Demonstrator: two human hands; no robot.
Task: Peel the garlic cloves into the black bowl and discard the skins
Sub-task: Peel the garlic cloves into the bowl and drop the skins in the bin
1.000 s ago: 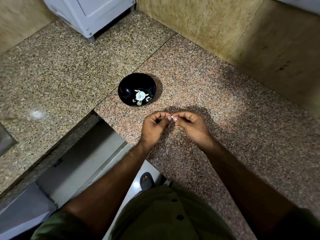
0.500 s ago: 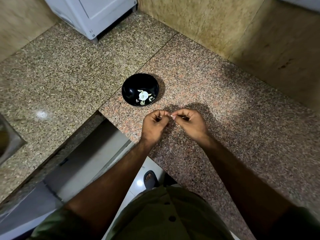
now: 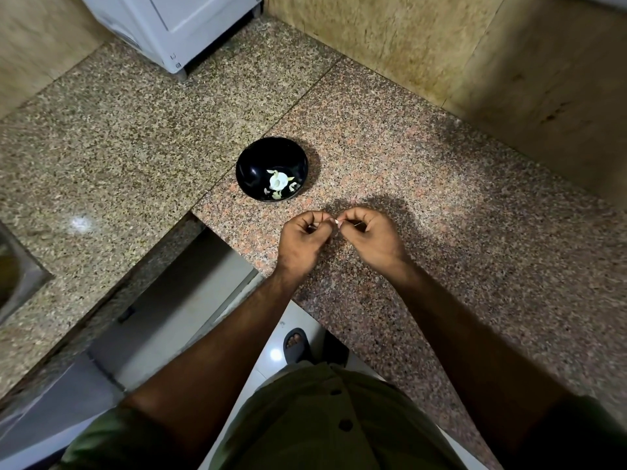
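Since 1.0 s ago, nothing has shifted — left hand [image 3: 303, 240] and right hand [image 3: 369, 237] still pinch 1 small white garlic clove [image 3: 336, 221]. Round glossy black bowl [image 3: 271, 169] lies at 11 o'clock — left hand nearer.

Black bowl [image 3: 252, 164] on speckled pink-brown granite counter [image 3: 441, 205]; olive-green shirt [image 3: 322, 418].

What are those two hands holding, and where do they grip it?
A small garlic clove, pinched at opposite ends by the fingertips of the left hand and right hand.
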